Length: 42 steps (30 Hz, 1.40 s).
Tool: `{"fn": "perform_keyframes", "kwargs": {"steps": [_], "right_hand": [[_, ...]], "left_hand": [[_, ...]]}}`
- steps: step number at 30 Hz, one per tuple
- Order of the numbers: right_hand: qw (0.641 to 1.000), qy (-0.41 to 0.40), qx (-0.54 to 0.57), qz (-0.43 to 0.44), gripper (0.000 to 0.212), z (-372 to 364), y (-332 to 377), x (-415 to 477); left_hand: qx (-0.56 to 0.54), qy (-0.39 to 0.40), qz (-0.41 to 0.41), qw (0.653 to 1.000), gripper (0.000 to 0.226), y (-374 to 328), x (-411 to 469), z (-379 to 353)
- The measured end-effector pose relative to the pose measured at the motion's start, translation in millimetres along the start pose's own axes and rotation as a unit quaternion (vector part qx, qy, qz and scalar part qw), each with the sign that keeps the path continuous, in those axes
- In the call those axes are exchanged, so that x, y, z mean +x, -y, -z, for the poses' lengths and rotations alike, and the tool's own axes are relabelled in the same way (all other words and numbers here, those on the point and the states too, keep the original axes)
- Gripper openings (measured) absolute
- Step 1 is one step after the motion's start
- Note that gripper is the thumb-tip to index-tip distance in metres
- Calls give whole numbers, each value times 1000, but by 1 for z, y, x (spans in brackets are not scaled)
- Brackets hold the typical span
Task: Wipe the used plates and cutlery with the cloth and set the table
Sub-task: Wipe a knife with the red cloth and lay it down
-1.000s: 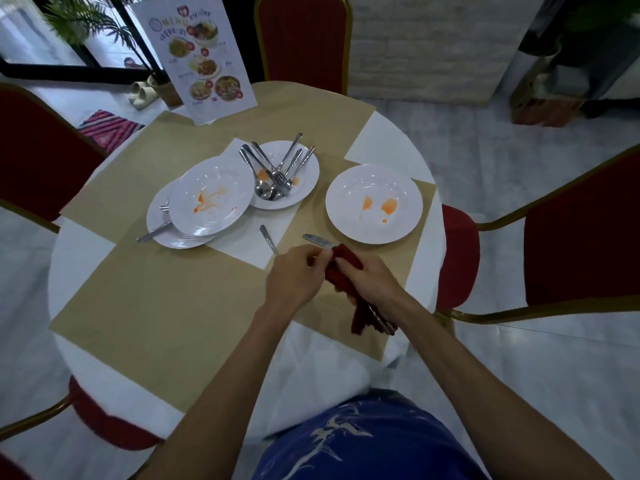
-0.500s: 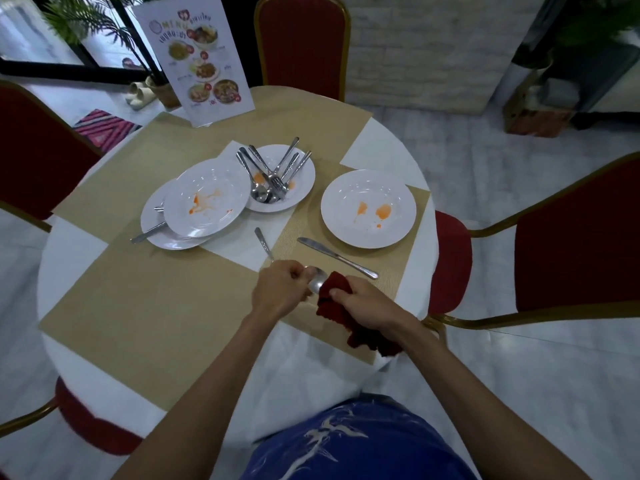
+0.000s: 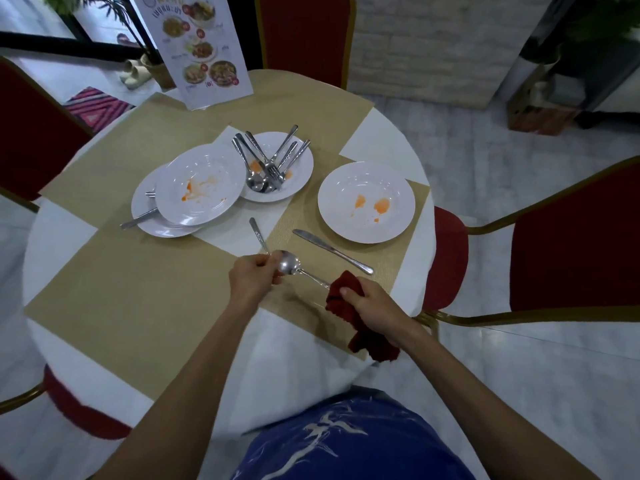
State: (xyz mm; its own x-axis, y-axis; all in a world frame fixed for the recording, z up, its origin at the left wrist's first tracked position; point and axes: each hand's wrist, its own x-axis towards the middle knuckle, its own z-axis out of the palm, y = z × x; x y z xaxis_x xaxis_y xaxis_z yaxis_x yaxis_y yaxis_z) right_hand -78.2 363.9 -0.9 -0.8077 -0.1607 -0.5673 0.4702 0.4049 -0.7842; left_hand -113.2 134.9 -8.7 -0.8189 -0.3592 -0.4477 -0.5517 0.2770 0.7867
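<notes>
Pinching spoon (image 3: 290, 264) by its bowl, left hand (image 3: 251, 280). Gripping cloth (image 3: 372, 344) round its handle, right hand (image 3: 375, 308) (near the worktop's (image 3: 59, 244) right edge).

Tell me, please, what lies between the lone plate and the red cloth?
A table knife lies on the placemat between plate and cloth, in the head view.

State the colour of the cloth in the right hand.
The cloth is dark red; head view shows it.

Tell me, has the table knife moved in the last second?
Yes. The knife went away from the person, out of the cloth, and now lies on the placemat beside the right-hand plate.
</notes>
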Motion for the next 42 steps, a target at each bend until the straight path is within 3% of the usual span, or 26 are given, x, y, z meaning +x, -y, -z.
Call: {"fn": "perform_keyframes", "kwargs": {"steps": [4, 9, 13, 16, 19, 25, 42], "right_hand": [[1000, -4, -12, -6, 19, -5, -3, 10], [997, -42, -33, -51, 26, 11, -21, 16], [985, -114, 28, -125, 26, 33, -40, 14], [982, -116, 42, -140, 22, 37, -43, 6], [981, -120, 49, -142, 19, 37, -46, 3], [981, -125, 67, -128, 17, 39, -41, 0], [984, -107, 53, -130, 16, 38, -36, -4]], "left_hand": [[-115, 115, 93, 982, 19, 10, -27, -53], [-184, 93, 155, 966, 17, 14, -10, -80], [-202, 83, 178, 960, 10, 12, 17, -86], [-179, 132, 187, 957, 7, 10, 21, -97], [-130, 132, 175, 967, 6, 11, 22, -104], [-14, 154, 131, 979, 21, 9, 26, -107], [6, 142, 123, 982, 16, 20, 12, -108]]}}
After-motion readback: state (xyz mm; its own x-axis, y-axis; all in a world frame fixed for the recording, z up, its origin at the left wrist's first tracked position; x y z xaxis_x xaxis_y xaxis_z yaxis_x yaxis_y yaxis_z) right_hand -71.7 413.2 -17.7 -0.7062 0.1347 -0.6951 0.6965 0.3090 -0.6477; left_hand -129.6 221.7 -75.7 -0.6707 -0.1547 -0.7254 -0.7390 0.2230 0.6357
